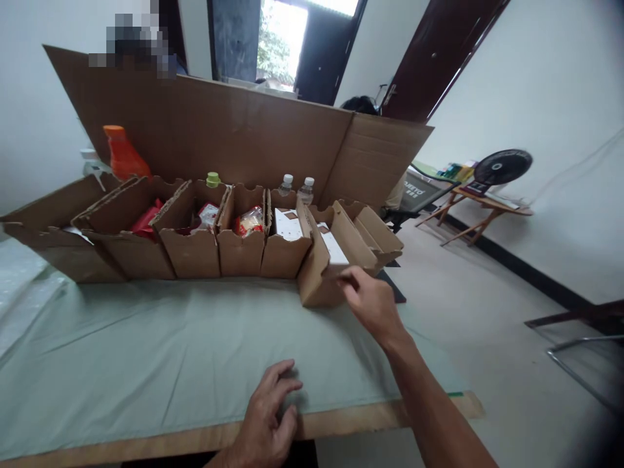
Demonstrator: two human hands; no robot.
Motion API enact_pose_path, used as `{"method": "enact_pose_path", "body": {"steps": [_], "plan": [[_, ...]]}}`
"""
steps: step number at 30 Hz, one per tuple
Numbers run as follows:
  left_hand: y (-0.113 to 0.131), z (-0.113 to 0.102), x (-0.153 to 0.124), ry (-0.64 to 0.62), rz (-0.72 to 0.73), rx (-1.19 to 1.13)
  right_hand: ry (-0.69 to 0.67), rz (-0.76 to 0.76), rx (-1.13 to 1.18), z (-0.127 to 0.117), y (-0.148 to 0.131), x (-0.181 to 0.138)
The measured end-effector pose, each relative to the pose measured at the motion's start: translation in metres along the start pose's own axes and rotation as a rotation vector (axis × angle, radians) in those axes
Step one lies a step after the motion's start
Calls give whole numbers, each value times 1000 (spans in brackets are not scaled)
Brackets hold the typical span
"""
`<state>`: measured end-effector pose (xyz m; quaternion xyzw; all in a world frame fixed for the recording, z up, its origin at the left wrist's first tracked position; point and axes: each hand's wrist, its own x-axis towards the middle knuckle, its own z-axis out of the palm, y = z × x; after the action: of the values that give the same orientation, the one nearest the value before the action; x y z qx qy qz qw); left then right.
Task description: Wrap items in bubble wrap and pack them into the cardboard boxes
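A row of open cardboard bins [192, 250] stands on a table under a pale green cloth [160, 351]. My right hand [370, 302] reaches to the front of the bin [316, 283] second from the right, fingers curled against its cardboard edge beside a white box [334, 247]. My left hand [266, 422] rests flat on the cloth near the table's front edge, fingers spread, holding nothing. Other bins hold red packets [146, 221], a snack bag [249, 221] and another white box [287, 224].
A tall cardboard sheet [219, 136] stands behind the bins, with an orange bottle [121, 155], a green-capped bottle [213, 179] and two water bottles [297, 187]. A person is partly visible behind it. To the right are open floor, a low table with a fan [502, 167] and a metal frame [580, 370].
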<state>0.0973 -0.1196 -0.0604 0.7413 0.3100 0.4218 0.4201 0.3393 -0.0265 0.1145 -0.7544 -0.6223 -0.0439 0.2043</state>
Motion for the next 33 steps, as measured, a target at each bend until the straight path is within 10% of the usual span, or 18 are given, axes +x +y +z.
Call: {"method": "enact_pose_path", "body": {"steps": [4,8,13,20,33], "plan": [[8,-15,16,81,-80,-10,114,-43,246,-35,48,-102],[16,-22,51,101,-114,-34,301,244,377,-60,100,-196],[31,2,91,-89,-131,-153,248,540,688,-35,132,-251],[39,28,86,10,-178,-269,260,416,499,9,102,-199],[16,-100,71,561,-353,-60,4,-13,980,90,-33,-52]]}}
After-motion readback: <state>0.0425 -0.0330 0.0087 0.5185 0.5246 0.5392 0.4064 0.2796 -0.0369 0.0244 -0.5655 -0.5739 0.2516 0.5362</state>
